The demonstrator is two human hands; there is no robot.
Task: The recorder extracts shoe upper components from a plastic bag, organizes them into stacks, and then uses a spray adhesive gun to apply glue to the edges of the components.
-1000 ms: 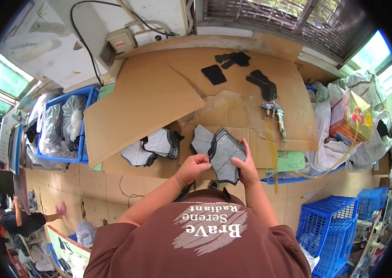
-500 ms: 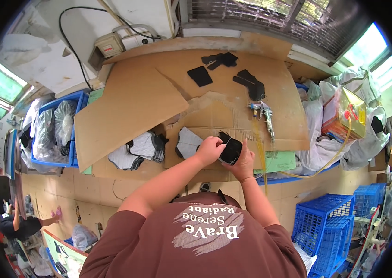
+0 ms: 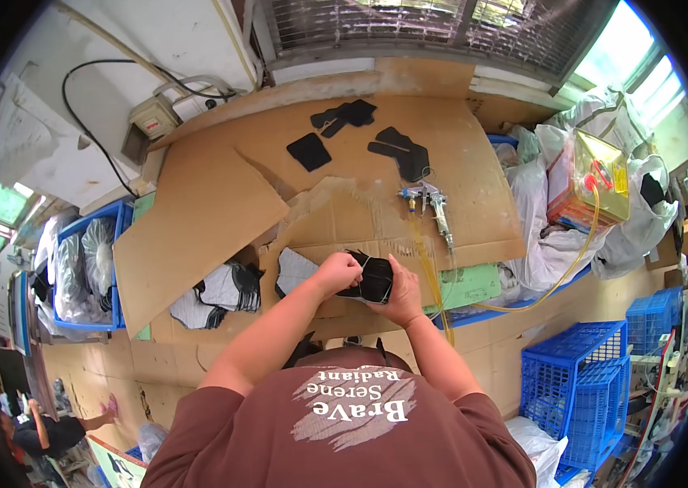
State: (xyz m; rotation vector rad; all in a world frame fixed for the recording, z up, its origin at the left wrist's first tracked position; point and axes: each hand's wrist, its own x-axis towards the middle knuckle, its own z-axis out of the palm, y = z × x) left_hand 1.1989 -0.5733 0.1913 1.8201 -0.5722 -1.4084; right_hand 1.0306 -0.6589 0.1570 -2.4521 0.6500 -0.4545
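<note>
Bundle of stacked black fabric pieces [image 3: 377,281] is in hand, at the near edge of the tan cardboard-covered bench [image 3: 474,220]. Right hand [image 3: 401,294] grasps its right end, thumb on the far side. Left hand [image 3: 339,275] has fingers clenched against the left end; can't tell if they've caught the thin pale cord that shows across the bundle. My read: tying this one is underway, not finished; no knot visible. Left to do, probably: grey-faced stack [image 3: 295,271] just beside the left hand, plus black-edged grey pile [image 3: 230,289] farther left; no cord visible on either. Flat black cutouts [image 3: 399,154] lie loose at the back, apparently untouched.
</note>
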